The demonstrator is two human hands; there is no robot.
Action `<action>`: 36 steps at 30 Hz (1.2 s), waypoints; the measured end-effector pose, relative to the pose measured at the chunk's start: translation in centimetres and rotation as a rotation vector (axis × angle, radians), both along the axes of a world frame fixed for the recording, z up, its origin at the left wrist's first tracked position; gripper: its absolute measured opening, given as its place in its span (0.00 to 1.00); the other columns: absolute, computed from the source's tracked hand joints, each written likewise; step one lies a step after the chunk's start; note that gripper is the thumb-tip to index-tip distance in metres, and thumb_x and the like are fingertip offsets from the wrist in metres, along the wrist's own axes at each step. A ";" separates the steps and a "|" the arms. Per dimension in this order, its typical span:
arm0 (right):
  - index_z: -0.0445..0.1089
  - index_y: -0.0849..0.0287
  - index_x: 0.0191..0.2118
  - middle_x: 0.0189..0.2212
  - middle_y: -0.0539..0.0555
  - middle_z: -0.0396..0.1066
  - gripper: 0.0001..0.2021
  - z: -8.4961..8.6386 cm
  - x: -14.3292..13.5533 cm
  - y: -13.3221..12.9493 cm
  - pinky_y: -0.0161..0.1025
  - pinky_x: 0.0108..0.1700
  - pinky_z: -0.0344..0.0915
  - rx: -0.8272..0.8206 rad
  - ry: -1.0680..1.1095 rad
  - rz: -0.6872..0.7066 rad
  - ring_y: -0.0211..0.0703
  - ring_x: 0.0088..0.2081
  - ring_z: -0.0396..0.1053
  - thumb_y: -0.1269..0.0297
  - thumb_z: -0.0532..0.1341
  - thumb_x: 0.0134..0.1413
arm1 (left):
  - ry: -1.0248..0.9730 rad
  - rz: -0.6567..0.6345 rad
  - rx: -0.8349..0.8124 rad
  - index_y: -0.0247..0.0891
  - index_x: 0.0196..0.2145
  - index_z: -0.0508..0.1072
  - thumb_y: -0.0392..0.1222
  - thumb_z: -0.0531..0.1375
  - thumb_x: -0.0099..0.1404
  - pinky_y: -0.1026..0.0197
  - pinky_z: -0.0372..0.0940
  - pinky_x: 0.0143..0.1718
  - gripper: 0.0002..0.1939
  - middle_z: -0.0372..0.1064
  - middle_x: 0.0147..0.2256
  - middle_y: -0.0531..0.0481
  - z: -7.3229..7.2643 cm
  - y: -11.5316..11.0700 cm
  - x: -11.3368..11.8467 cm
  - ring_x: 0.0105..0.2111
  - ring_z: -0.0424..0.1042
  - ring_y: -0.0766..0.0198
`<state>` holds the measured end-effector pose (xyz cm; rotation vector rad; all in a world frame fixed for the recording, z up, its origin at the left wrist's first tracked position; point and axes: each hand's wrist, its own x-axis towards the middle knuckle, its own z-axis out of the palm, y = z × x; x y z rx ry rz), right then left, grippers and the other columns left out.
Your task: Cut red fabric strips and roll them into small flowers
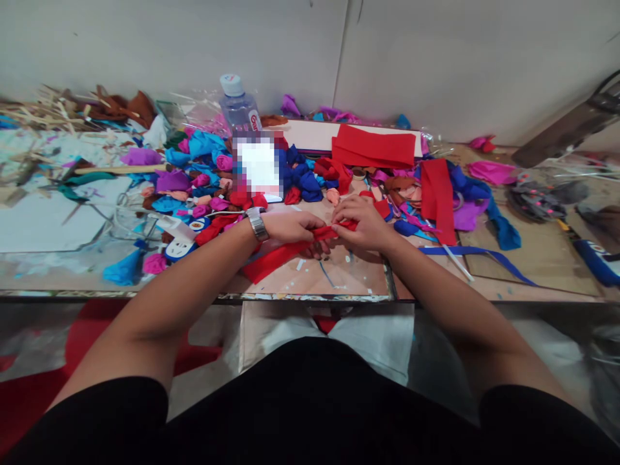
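Over the front middle of the table, my left hand (295,227) and my right hand (361,223) meet on one red strip (274,259) that looks like crepe paper or cloth. My left fingers pinch its bunched part, and its flat tail slants down to the left beneath my wrist. From the right, my right thumb and fingers press on the gathered end. Whether anything is rolled inside the strip is hidden. Just behind my hands lie small rolled bundles in red, dark blue (310,184) and peach (332,196).
A clear bottle (239,110) with a white cap stands behind a blurred phone-like screen (259,166). Red sheets (372,147) lie on a white box at the back. A power strip (181,247) sits left, a blue ribbon (484,252) right. Sticks (58,106) pile at far left.
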<state>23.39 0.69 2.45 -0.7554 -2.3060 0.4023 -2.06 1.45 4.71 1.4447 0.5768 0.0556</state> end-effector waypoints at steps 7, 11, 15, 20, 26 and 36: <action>0.75 0.53 0.32 0.38 0.55 0.83 0.10 0.6 0.5 0.3 0.56 0.55 0.64 0.015 0.020 0.027 0.54 0.46 0.75 0.59 0.67 0.65 | -0.040 -0.046 -0.064 0.35 0.56 0.81 0.34 0.68 0.69 0.57 0.77 0.55 0.18 0.84 0.48 0.38 0.2 0.2 -0.2 0.45 0.86 0.58; 0.75 0.53 0.33 0.38 0.55 0.83 0.12 0.7 0.7 0.4 0.57 0.57 0.64 -0.003 0.002 0.098 0.54 0.47 0.76 0.56 0.66 0.68 | -0.032 -0.109 -0.172 0.36 0.57 0.81 0.37 0.69 0.69 0.57 0.76 0.57 0.19 0.84 0.51 0.38 -0.2 0.1 -0.3 0.48 0.85 0.56; 0.77 0.52 0.35 0.39 0.56 0.82 0.13 0.4 0.6 0.5 0.57 0.58 0.65 -0.007 0.000 0.111 0.53 0.47 0.77 0.52 0.65 0.70 | -0.099 -0.060 -0.170 0.36 0.59 0.79 0.43 0.67 0.73 0.59 0.76 0.55 0.19 0.83 0.52 0.38 -0.7 0.2 -0.3 0.48 0.85 0.58; 0.76 0.52 0.36 0.39 0.56 0.82 0.13 0.1 0.5 0.7 0.58 0.59 0.65 -0.008 0.019 0.118 0.53 0.47 0.77 0.52 0.65 0.70 | -0.069 -0.067 -0.196 0.37 0.58 0.79 0.31 0.64 0.67 0.58 0.77 0.55 0.22 0.83 0.53 0.40 -0.5 0.2 -0.3 0.47 0.85 0.60; 0.76 0.53 0.34 0.39 0.56 0.82 0.14 0.3 0.6 0.7 0.57 0.57 0.66 -0.027 0.031 0.107 0.54 0.46 0.78 0.50 0.65 0.69 | -0.054 -0.056 -0.204 0.36 0.56 0.81 0.29 0.65 0.62 0.56 0.78 0.56 0.24 0.84 0.50 0.40 -0.2 0.1 -0.3 0.44 0.86 0.59; 0.77 0.52 0.36 0.38 0.56 0.82 0.11 1.3 0.8 0.4 0.56 0.56 0.65 -0.037 -0.004 0.066 0.54 0.47 0.77 0.53 0.64 0.68 | -0.063 -0.026 -0.192 0.37 0.55 0.76 0.32 0.65 0.65 0.60 0.76 0.52 0.20 0.84 0.48 0.40 -0.5 0.3 -0.3 0.43 0.85 0.60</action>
